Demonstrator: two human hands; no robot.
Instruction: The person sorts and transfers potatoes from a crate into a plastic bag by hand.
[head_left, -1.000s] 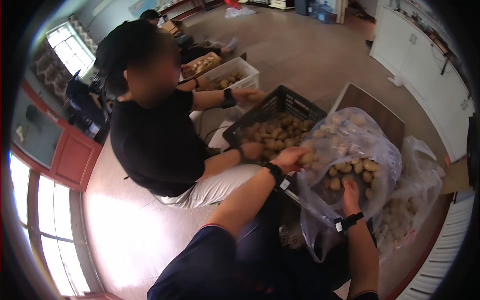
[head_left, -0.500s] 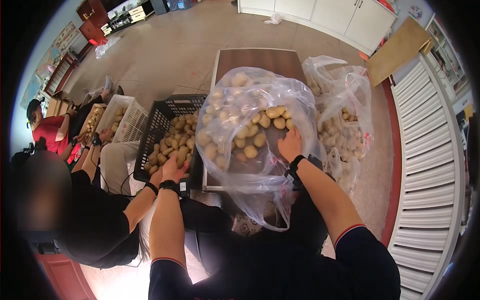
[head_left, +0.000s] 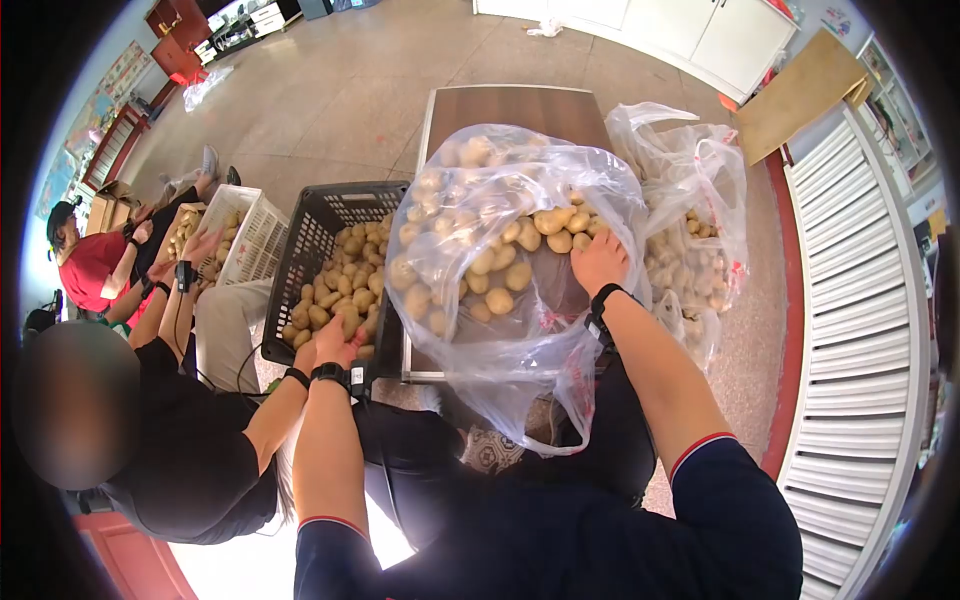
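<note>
My left hand (head_left: 336, 345) is at the near edge of a black plastic crate (head_left: 277, 290), its fingers around a potato (head_left: 348, 319). Many more potatoes (head_left: 350, 270) fill the crate. Right beside my left hand is the hand (head_left: 306, 362) of a person on my left. On the table, a clear plastic bag (head_left: 500, 365) lies with its mouth toward me, potatoes (head_left: 502, 262) inside. My right hand (head_left: 600, 262) reaches into the bag's opening, fingers extended against potatoes (head_left: 581, 241) there; its fingertips are partly hidden.
Under the bag stands a brown-topped table (head_left: 520, 105). Another clear bag of potatoes (head_left: 690, 270) sits on the right, near a white radiator (head_left: 850, 330). To the left, a person in red (head_left: 95, 268) sits by a white crate (head_left: 255, 235).
My right hand has shifted right and slightly farther into the bag. My left hand, with the potato, has drawn a little left and toward me. The view has moved slightly.
</note>
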